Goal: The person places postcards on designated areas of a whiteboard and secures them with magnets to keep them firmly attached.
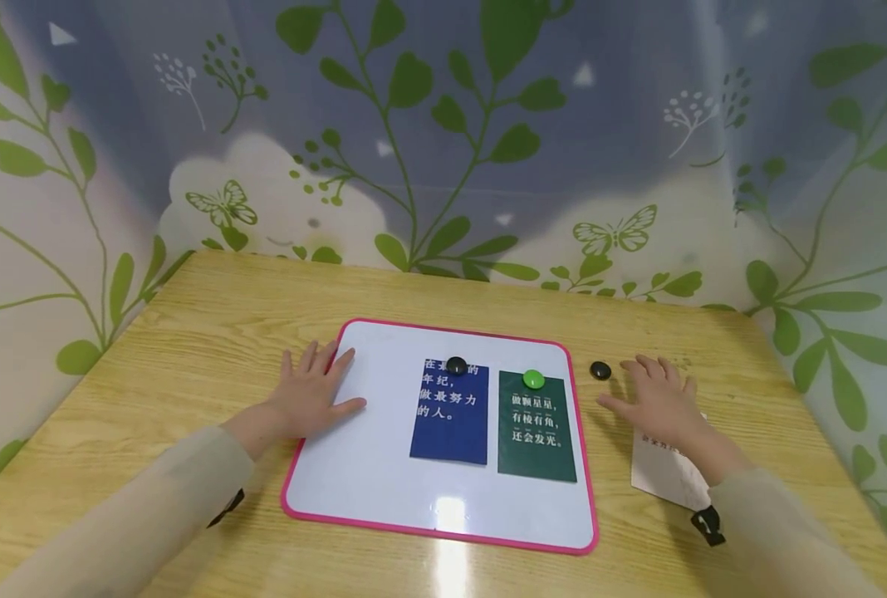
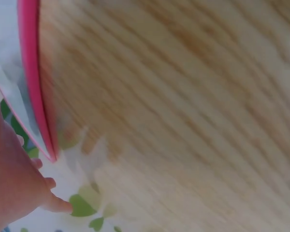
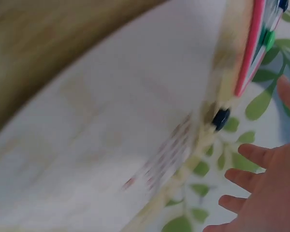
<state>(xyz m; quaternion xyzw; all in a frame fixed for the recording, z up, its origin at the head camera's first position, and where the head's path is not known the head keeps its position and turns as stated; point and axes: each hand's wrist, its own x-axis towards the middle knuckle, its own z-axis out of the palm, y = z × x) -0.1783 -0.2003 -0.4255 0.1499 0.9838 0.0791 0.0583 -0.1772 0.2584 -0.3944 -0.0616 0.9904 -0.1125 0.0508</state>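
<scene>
A small whiteboard point(image 1: 365, 482) with a pink frame lies flat on the table. On it are a blue card point(image 1: 451, 436) under a black round magnet point(image 1: 456, 365) and a green card point(image 1: 536, 457) under a green round magnet point(image 1: 533, 379). My left hand point(image 1: 305, 403), fingers spread, lies over the board's left edge; whether it presses there I cannot tell. To the right of the board, my right hand point(image 1: 664, 407) spreads its fingers above a white card point(image 1: 660, 473), partly hiding it. Another black magnet point(image 1: 600, 370) sits just beyond its thumb. Both hands hold nothing.
The wood-grain table point(image 1: 212, 332) meets a curtain or wall covering point(image 1: 443, 166) with green leaves and butterflies at the back and sides. In the right wrist view the white card point(image 3: 111, 130) fills much of the picture, blurred.
</scene>
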